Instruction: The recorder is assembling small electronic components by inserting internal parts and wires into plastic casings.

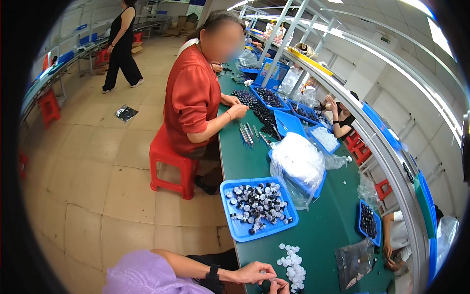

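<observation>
Head camera view: A worker's left hand (258,273) and right hand (280,286) meet at the near edge of a green worktop (330,220), at the bottom of the frame. The left hand's fingers are bent and pinched on a small dark piece (266,284), largely covered by the fingers; the right hand touches against it, cut by the frame's lower edge, and whether it grips the piece cannot be told. A black wristband (213,280) circles the left wrist, beside a purple garment (147,275).

Just beyond the fingers, round white discs (295,271) lie loose in a heap on the worktop. Farther up, near the worktop's edge, a shallow blue tray (239,231) holds a jumble of black-and-clear round parts (259,203) with thin dark strands. Next to it sits a clear plastic bag (297,159) with white contents, while a crumpled grey bag (354,262) lies to the right, near a smaller tray of black parts (368,221).

Past the tray, a co-worker in a red shirt (192,88) sits on a red stool (171,161), hands over the worktop.
</observation>
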